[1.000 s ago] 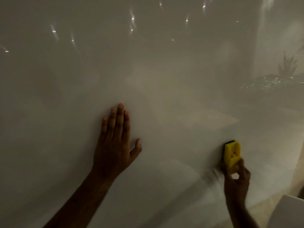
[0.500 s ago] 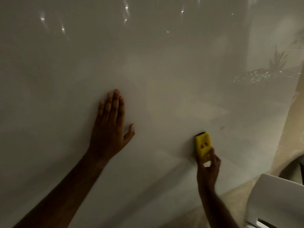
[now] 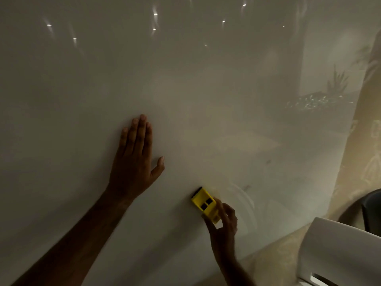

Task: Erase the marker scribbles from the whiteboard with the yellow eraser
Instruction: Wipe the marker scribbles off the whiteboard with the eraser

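A large glossy whiteboard (image 3: 206, 89) fills most of the view in dim light. My left hand (image 3: 136, 162) lies flat on it with fingers straight and thumb spread. My right hand (image 3: 223, 223) grips the yellow eraser (image 3: 205, 203), which is tilted to the upper left and pressed against the lower part of the board. Faint grey smudges (image 3: 268, 161) show to the right of the eraser, with pale curved wipe streaks (image 3: 245, 201) beside it. No bold scribbles are visible.
Patterned beige wall (image 3: 367, 162) borders the board on the right and below. A white rounded object (image 3: 340, 254) sits at the lower right, with a dark curved object (image 3: 371, 207) behind it. Ceiling lights and a plant reflect in the board.
My right hand has slid the eraser leftward and downward along the board and tilted it to the upper left. My left hand stays flat on the board.
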The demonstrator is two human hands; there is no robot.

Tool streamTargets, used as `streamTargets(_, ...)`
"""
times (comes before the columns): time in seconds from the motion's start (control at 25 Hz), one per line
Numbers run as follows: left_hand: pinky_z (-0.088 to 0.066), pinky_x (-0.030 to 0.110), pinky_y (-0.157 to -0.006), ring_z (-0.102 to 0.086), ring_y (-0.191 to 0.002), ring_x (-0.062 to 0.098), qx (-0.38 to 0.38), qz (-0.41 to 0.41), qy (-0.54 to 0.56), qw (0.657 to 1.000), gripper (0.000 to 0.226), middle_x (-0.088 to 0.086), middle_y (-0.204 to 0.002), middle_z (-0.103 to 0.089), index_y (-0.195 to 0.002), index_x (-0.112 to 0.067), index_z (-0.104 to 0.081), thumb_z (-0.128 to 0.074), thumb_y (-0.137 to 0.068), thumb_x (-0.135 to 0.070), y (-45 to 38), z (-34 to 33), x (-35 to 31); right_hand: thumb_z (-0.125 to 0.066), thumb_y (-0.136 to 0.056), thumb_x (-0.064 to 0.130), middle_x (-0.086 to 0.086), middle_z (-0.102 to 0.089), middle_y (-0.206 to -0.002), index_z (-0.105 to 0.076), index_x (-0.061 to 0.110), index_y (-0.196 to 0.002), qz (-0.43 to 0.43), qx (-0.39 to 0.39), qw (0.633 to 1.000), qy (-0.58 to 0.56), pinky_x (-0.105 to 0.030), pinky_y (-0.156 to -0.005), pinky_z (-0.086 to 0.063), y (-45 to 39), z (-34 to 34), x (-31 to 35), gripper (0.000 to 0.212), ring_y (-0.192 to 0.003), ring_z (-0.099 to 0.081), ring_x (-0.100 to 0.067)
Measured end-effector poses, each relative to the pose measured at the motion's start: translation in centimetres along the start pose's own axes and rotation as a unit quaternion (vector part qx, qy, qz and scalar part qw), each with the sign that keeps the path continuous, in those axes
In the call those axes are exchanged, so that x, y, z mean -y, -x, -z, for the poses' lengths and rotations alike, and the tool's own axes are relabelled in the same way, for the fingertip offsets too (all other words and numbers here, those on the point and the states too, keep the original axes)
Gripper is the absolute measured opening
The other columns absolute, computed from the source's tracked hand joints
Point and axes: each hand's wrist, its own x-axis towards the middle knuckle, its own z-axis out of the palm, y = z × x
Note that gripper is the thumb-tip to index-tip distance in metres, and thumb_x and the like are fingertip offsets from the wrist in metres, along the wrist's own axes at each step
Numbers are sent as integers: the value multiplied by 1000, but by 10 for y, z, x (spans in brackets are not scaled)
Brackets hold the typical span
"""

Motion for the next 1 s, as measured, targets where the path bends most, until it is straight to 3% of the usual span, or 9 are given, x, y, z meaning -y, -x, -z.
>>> streamTargets(0.08,-4,52,-137,-14,-166,43,-2,-6,1,1000,92,30,-177,-13,-168,9,-16,-51,-101,-44,0,0,1,-93,-75,16,3,-59,-130,-68,27,-136,-17,-10,999,32,-38,-89,-45,-13,13,-5,67,-115,-58,-12)
streamTargets(0.2,-5,52,-137,-16,-165,44,-2,-8,6,1000,90,30,-177,-15,-167,10,-19,-51,-101,-42,1,2,3,-84,-88,18,-4,-55,-134,-55,35,-146,-178,-83,981,-1,-55,-95,-48,-65,34,-37,67,-114,-62,-36)
streamTargets(0.28,-6,51,-138,-16,-166,43,1,-20,8,1000,90,28,-178,-14,-168,9,-18,-51,-101,-42,1,3,7,-84,-87,34,-10,-57,-132,-50,41,-150,-228,-121,966,-32,-59,-96,-52,-102,52,-72,72,-113,-63,-45)
streamTargets(0.4,-9,50,-138,-13,-167,39,15,-38,11,999,90,24,-180,-11,-169,7,-16,-50,-102,-43,4,8,15,-79,-70,71,-10,-62,-129,-46,65,-142,-282,-158,942,-92,-58,-96,-56,-135,58,-112,80,-115,-66,-39)
streamTargets(0.52,-11,51,-137,-11,-168,38,21,-35,14,999,90,23,-180,-11,-169,7,-18,-50,-102,-45,15,17,32,-76,-72,69,-13,-64,-128,-49,53,-146,-321,-202,918,-119,-55,-97,-57,-135,51,-82,80,-113,-66,-35)
streamTargets(0.64,-8,51,-137,-8,-168,38,10,-18,2,1000,89,23,-180,-11,-168,7,-20,-48,-102,-46,26,29,65,-73,-74,66,-20,-66,-121,-61,26,-143,-276,-201,928,-146,-45,-83,-56,-143,58,-39,80,-98,-65,-31)
streamTargets(0.72,-7,51,-137,-6,-168,38,5,-2,-8,1000,89,23,-180,-9,-169,6,-18,-47,-103,-47,31,41,92,-74,-74,68,-20,-63,-122,-61,19,-142,-229,-202,942,-140,-48,-85,-56,-167,63,3,85,-99,-65,-31)
streamTargets(0.84,-5,50,-137,-8,-167,40,-12,16,-13,1000,89,25,-179,-10,-168,8,-19,-45,-104,-48,28,52,119,-80,-80,59,-6,-51,-117,-60,22,-144,-141,-198,963,-119,-54,-96,-54,-222,73,70,77,-98,-57,-19)
streamTargets(1.0,-3,50,-137,-4,-168,39,-25,49,-25,998,88,26,-179,-8,-168,8,-17,-42,-106,-49,33,78,162,-82,-84,51,-2,-47,-117,-57,34,-148,-19,-191,977,-95,-41,-101,-45,-284,62,193,72,-106,-60,-24)
